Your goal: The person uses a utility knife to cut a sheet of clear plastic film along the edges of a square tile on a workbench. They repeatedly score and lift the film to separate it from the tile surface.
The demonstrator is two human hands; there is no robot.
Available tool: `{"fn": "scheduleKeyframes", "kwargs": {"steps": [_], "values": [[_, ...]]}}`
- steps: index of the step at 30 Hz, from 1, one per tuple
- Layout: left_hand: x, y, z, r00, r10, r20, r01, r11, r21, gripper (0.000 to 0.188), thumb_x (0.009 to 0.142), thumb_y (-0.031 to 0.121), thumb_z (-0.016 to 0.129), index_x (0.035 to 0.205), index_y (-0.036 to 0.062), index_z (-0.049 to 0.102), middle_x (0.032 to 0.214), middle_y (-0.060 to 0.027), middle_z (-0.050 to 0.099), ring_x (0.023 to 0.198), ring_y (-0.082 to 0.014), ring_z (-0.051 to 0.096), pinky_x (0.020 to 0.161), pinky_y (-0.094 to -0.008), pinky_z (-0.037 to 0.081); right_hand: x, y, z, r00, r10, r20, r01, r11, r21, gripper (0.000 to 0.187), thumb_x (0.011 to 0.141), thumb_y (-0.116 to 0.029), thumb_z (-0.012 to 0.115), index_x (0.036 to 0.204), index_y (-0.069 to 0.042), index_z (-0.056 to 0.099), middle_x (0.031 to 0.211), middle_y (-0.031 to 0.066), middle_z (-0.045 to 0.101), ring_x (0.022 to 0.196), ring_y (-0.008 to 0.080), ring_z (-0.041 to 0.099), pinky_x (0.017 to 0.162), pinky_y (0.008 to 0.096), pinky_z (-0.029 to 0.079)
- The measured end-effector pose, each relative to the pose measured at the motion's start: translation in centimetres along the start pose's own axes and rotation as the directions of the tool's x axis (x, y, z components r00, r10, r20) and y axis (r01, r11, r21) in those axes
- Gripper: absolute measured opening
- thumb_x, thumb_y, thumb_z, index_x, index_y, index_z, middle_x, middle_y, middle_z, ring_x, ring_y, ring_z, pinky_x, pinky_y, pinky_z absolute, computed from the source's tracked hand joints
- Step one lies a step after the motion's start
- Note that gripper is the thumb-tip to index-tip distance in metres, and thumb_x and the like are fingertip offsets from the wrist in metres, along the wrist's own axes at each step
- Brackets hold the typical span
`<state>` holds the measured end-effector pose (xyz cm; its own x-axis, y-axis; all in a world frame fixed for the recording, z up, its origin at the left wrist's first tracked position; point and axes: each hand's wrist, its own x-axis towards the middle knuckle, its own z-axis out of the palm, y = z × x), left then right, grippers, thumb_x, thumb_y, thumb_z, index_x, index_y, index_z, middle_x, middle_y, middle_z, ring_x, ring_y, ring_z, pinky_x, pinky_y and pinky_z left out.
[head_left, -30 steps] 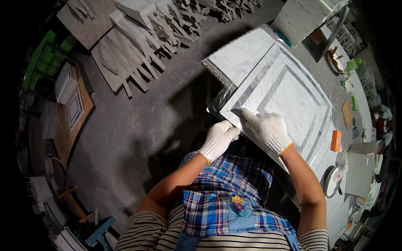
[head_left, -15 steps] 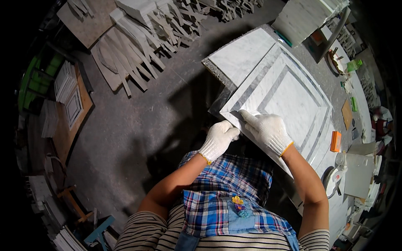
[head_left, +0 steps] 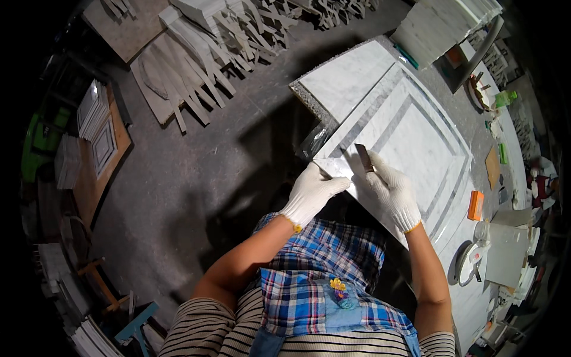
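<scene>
A pale marble panel [head_left: 425, 134] with grey inlaid border strips lies on the bench, one corner towards me. My left hand [head_left: 315, 191], in a white knit glove, grips that near corner. Its thumb lies along the edge, and some of its fingers are hidden. Held in my gloved right hand [head_left: 389, 187] is a small flat scraper blade [head_left: 363, 157], dark and tilted upward over the panel's border. The right-hand fingers wrap its lower end, so any handle is covered.
Another white slab [head_left: 345, 77] lies beyond the panel. On the right are an orange box [head_left: 476, 205] and a round white dish [head_left: 470, 262]. Thin stone offcuts [head_left: 184, 77] pile at the far left; a wooden board [head_left: 116, 152] carries stacked tiles at left.
The scraper blade has come into sight as my right hand turned and lifted its fingers off the panel's border. My left hand has shifted slightly, its thumb now stretched along the edge.
</scene>
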<state>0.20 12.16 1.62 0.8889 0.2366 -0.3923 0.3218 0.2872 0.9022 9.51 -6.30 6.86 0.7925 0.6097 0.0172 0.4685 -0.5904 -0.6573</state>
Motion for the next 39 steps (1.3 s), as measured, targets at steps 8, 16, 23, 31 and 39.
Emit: {"fn": "scheduleKeyframes", "kwargs": {"steps": [8, 16, 23, 31, 39], "values": [[2.4, -0.7, -0.4, 0.869, 0.102, -0.484, 0.021, 0.970, 0.241, 0.047, 0.080, 0.035, 0.082, 0.103, 0.0003, 0.060, 0.094, -0.0075, 0.066, 0.086, -0.0172, 0.061, 0.081, -0.0332, 0.051, -3.8, -1.1, 0.0, 0.986, 0.098, -0.131, -0.081, 0.988, 0.130, 0.047, 0.094, -0.019, 0.070, 0.138, -0.009, 0.060, 0.117, 0.0198, 0.071, 0.105, 0.0286, 0.072, 0.087, 0.0362, 0.055], [1.0, -2.1, -6.5, 0.904, 0.020, -0.428, -0.184, 0.920, -0.345, 0.021, 0.101, 0.023, 0.061, 0.093, 0.0041, 0.055, 0.068, 0.0011, 0.049, 0.054, -0.0067, 0.043, 0.050, -0.0235, 0.038, -3.6, -0.4, -0.2, 1.000, -0.002, -0.029, -0.001, 0.995, -0.104, 0.050, 0.091, -0.021, 0.071, 0.139, -0.015, 0.059, 0.095, 0.0165, 0.071, 0.085, 0.0340, 0.069, 0.076, 0.0398, 0.054], [-2.7, -2.5, 2.1, 0.965, -0.202, 0.166, 0.217, 0.973, -0.081, 0.026, 0.098, 0.021, 0.066, 0.097, -0.0042, 0.060, 0.077, -0.0031, 0.057, 0.065, -0.0082, 0.052, 0.058, -0.0236, 0.044, -3.0, 7.1, -5.2, 0.941, 0.241, -0.238, -0.285, 0.943, -0.171, 0.039, 0.093, -0.015, 0.067, 0.131, -0.011, 0.065, 0.097, 0.0129, 0.072, 0.089, 0.0235, 0.069, 0.082, 0.0336, 0.053], [-2.0, -1.2, 2.7, 0.967, -0.219, 0.132, 0.229, 0.971, -0.072, 0.023, 0.098, 0.017, 0.063, 0.091, -0.0048, 0.062, 0.068, -0.0060, 0.058, 0.058, -0.0106, 0.054, 0.052, -0.0247, 0.042, -2.9, 19.3, -13.1, 0.731, 0.388, -0.561, -0.519, 0.851, -0.087, 0.025, 0.100, -0.029, 0.056, 0.112, -0.008, 0.059, 0.093, 0.0215, 0.070, 0.090, 0.0420, 0.067, 0.078, 0.0467, 0.051], [-2.3, 0.3, 3.2, 0.944, -0.303, 0.133, 0.303, 0.953, 0.016, 0.026, 0.101, 0.017, 0.058, 0.092, -0.0068, 0.064, 0.069, -0.0106, 0.065, 0.060, -0.0165, 0.061, 0.059, -0.0281, 0.050, 4.1, 24.7, -17.1, 0.684, 0.214, -0.698, -0.574, 0.747, -0.334, 0.026, 0.099, -0.031, 0.056, 0.122, -0.018, 0.057, 0.093, 0.0208, 0.071, 0.088, 0.0420, 0.068, 0.075, 0.0512, 0.052]]}}
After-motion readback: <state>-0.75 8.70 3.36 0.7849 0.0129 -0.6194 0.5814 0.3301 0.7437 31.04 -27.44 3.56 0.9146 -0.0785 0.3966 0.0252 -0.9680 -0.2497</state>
